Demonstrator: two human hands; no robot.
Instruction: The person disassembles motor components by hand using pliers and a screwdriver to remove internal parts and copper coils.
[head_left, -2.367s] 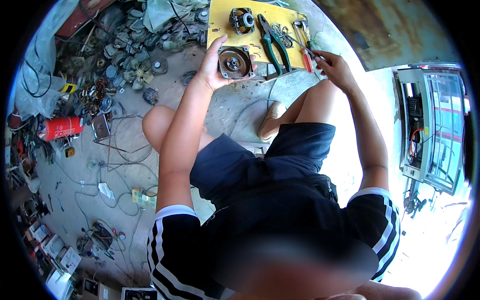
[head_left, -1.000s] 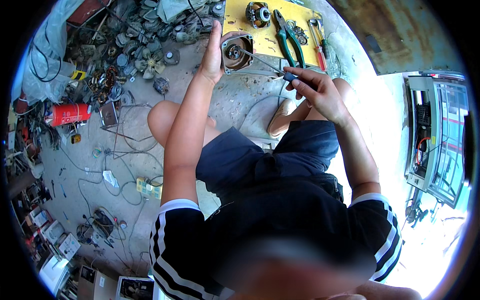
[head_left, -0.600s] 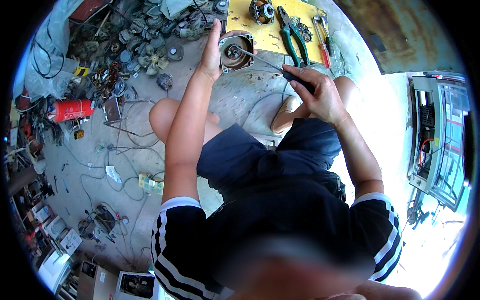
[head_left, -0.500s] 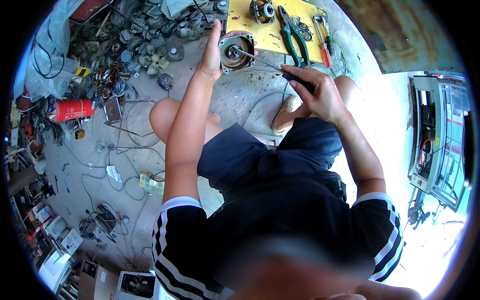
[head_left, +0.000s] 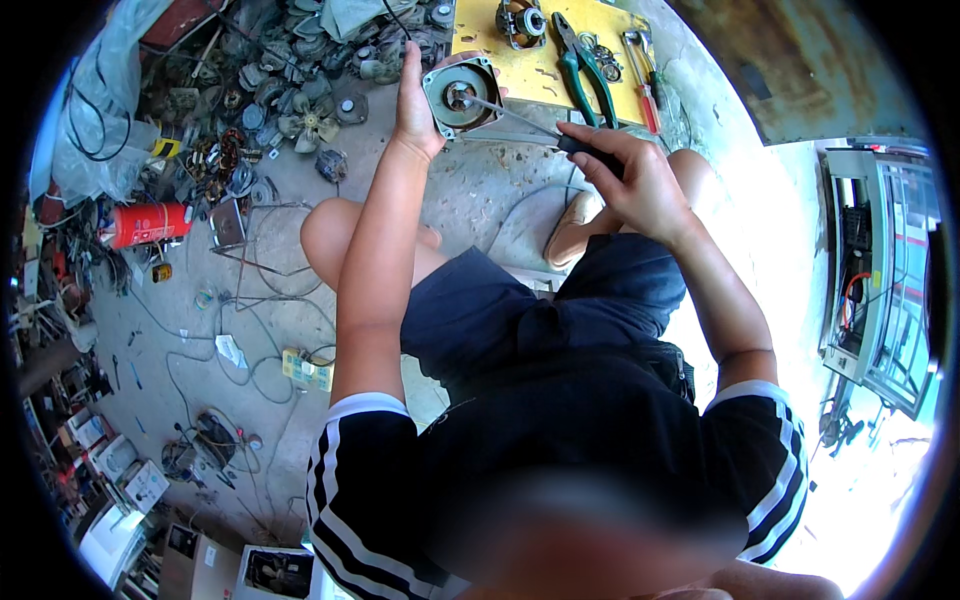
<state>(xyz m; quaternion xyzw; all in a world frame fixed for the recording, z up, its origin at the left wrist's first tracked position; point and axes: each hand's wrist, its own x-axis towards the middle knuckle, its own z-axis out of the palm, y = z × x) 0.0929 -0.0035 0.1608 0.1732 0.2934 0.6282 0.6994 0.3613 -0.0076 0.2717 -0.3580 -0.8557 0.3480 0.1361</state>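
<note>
In my left hand [head_left: 416, 120] is a shallow round metal motor end cover [head_left: 474, 82] with squared corner lugs, its hollow side up. The fingers wrap behind its far edge and the thumb points up along its left side. A screwdriver [head_left: 585, 150] with a black handle and long thin shaft is gripped in my right hand [head_left: 645, 185]. Its shaft runs leftward into the cover, and the tip is at the central hub. Whether the tip presses or only rests there I cannot tell.
Beyond my hands lies a yellow board [head_left: 478, 38] bearing a small motor part [head_left: 522, 24], green-handled pliers [head_left: 572, 72] and a red-handled screwdriver [head_left: 648, 105]. Motor scrap [head_left: 310, 115] is heaped at the far left, near a red cylinder [head_left: 150, 224]. Loose cables [head_left: 255, 315] cross the floor.
The end cover has shifted slightly left and away and turned, so its inside shows lighter. My right hand has moved a little left, with the screwdriver tip still at the hub.
</note>
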